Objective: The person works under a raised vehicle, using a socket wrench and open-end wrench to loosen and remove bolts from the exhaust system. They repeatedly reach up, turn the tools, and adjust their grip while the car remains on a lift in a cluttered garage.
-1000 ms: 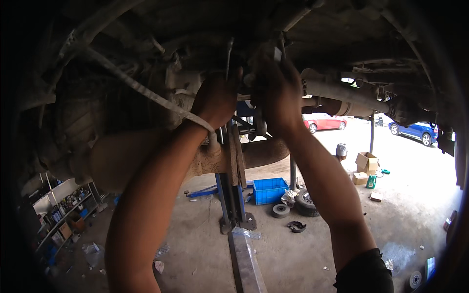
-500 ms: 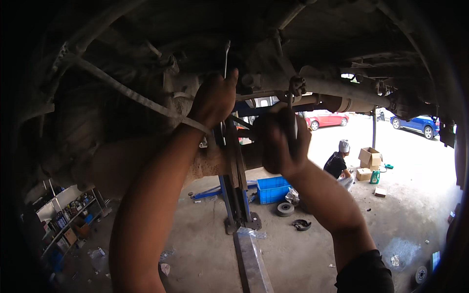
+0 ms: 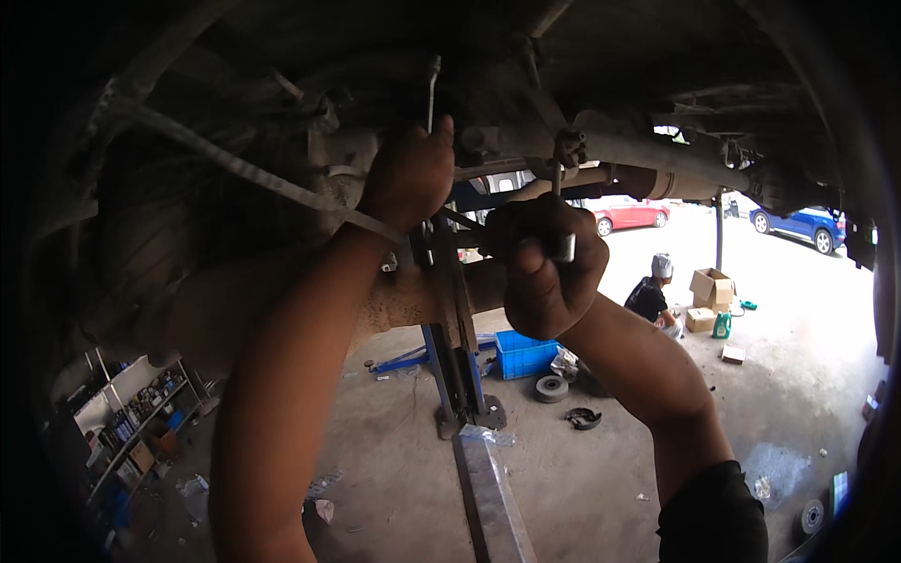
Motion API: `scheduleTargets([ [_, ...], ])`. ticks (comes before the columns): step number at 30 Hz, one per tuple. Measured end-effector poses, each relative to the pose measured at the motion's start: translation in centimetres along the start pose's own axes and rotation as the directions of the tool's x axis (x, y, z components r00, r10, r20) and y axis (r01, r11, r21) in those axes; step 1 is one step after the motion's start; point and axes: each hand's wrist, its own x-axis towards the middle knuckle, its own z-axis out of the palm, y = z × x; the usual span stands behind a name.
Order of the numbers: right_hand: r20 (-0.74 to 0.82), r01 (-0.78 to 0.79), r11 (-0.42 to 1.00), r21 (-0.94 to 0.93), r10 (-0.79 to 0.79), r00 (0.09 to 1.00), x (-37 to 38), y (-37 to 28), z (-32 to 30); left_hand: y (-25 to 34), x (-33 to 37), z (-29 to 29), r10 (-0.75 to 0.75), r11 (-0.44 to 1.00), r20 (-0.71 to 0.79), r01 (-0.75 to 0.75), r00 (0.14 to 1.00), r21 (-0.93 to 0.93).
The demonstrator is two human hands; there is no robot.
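Both my arms reach up under a raised vehicle. My left hand (image 3: 409,178) is closed around a slim wrench (image 3: 433,92), whose shank and upper end stick up past the thumb into the dark underbody. To its right, my right hand (image 3: 549,272) is wrapped round a long metal tool (image 3: 567,249). The bright lower end of that tool pokes out of the fist, and above the fingers a thin metal shaft leads up to a small joint (image 3: 570,147) on the underbody. Whether the tool and this shaft are one piece, I cannot tell.
A slanting rod (image 3: 235,167) crosses close to my left wrist. Behind the hands rises a lift post (image 3: 446,375). On the floor stand a blue crate (image 3: 526,357), a drum (image 3: 552,388) and cardboard boxes (image 3: 710,289). A person (image 3: 648,296) crouches at right.
My right hand has turned and closed more tightly, and the tool's lower end now points toward me. My left hand keeps its hold on the wrench. The view has shifted slightly.
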Motion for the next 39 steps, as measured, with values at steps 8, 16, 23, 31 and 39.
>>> scheduleTargets([
  [8,0.238,0.093,0.222,-0.971,0.834,0.498,4.6,7.9,-1.4,-1.1,-1.2,0.5,0.265,0.956,-0.203,-0.229,0.943,0.183],
  [16,0.053,-0.124,0.956,-0.268,0.143,0.988,0.5,-0.8,-0.3,-2.0,0.0,0.8,0.231,0.957,-0.143,-0.198,0.962,0.214],
  [23,0.12,-0.283,0.746,-0.602,0.436,0.892,2.1,3.3,-0.4,-1.5,-0.8,1.0,0.303,0.919,-0.157,-0.244,0.94,0.311],
  [31,-0.105,-0.709,0.565,-0.422,0.746,0.657,3.3,4.8,-0.1,-1.8,-0.4,0.9,0.31,0.935,-0.264,-0.243,0.913,0.258],
  [39,0.162,0.108,0.993,-0.039,-0.1,0.982,-1.0,-1.5,-0.4,-0.5,1.1,0.9,-0.26,0.782,0.018,0.222,0.965,-0.582],
])
